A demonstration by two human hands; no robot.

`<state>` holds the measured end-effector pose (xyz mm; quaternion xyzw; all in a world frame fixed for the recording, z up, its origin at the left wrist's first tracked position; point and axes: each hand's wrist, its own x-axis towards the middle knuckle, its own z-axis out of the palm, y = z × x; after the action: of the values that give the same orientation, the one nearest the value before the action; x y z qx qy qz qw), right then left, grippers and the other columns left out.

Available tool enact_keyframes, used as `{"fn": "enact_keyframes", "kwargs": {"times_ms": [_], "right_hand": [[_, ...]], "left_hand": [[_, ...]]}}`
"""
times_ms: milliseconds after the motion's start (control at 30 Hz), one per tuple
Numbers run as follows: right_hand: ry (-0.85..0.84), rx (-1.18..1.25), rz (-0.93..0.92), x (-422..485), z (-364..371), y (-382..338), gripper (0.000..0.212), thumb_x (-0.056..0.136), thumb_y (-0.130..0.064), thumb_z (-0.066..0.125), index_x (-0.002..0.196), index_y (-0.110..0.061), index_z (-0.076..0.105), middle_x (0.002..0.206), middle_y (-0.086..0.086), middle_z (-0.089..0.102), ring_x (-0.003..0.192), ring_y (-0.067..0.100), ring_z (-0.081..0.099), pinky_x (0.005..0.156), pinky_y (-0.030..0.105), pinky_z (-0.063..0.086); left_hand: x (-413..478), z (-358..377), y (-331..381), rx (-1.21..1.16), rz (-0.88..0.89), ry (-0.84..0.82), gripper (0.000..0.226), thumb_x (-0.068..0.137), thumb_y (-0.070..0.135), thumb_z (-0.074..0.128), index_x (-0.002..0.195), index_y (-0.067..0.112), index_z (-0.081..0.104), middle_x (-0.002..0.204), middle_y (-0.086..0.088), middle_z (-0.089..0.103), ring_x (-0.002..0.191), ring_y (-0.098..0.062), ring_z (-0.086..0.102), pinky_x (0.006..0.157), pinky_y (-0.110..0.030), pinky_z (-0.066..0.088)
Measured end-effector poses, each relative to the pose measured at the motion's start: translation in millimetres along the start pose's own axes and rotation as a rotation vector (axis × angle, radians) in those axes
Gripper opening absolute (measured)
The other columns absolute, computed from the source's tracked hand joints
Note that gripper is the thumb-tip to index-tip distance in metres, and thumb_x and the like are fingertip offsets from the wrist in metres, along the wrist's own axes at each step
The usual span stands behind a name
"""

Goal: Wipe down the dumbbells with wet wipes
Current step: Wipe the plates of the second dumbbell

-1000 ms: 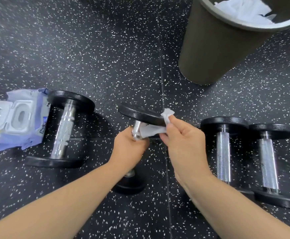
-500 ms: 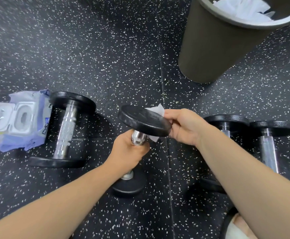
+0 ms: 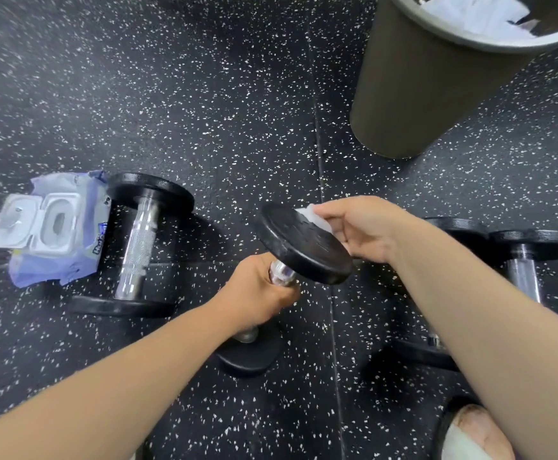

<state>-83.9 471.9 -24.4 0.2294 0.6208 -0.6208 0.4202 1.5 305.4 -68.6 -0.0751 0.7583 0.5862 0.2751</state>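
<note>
Floor (image 3: 204,111): black rubber gym matting, white-flecked, seam down the middle.
Held dumbbell (image 3: 304,247): stood on end, tilted, lower plate on the matting, upper plate raised between both hands.
Left hand (image 3: 261,293): wrapped tight round the chrome handle just under the upper plate, steadying it.
Right hand (image 3: 367,230): fingers curled on the wet wipe (image 3: 317,219), pressing it against the far rim of the upper plate.
Wipe's shape: mostly hidden by plate and fingers; probably bunched.
Step in hand: cleaning the upper plate's edge.
Next move: likely sweeping the wipe round the rim while turning the handle, then the flat face; firm hold needed against tipping.
Waiting: left dumbbell (image 3: 138,247) beside the wipes pack (image 3: 55,227); two right dumbbells (image 3: 523,270) partly behind the forearm.
Bin (image 3: 420,88): upper right, white used wipes inside.
</note>
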Motion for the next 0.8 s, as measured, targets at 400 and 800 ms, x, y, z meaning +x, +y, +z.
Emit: {"fn": "enact_keyframes", "kwargs": {"times_ms": [400, 800], "right_hand": [[-0.121, -0.517, -0.335, -13.4, 32.0, -32.7, 0.026, 0.067, -0.013, 0.058, 0.067, 0.010, 0.048, 0.068, 0.012, 0.036, 0.071, 0.024, 0.028, 0.065, 0.036, 0.021], [0.039, 0.300, -0.017, -8.3, -2.5, 30.0, 0.025, 0.092, -0.002, 0.054, 0.112, -0.002, 0.069, 0.090, 0.005, 0.074, 0.076, 0.015, 0.069, 0.076, 0.033, 0.059]], "left_hand": [[-7.0, 6.0, -1.2, -0.027, 0.087, -0.105, 0.059, 0.076, -0.015, 0.057, 0.036, 0.023, 0.037, 0.040, 0.015, 0.027, 0.042, 0.001, 0.021, 0.042, -0.016, 0.019], [-1.6, 5.9, -2.9, -0.103, 0.031, 0.059, 0.052, 0.078, -0.011, 0.059, 0.042, 0.024, 0.042, 0.044, 0.012, 0.034, 0.043, -0.007, 0.027, 0.044, -0.017, 0.024]]}}
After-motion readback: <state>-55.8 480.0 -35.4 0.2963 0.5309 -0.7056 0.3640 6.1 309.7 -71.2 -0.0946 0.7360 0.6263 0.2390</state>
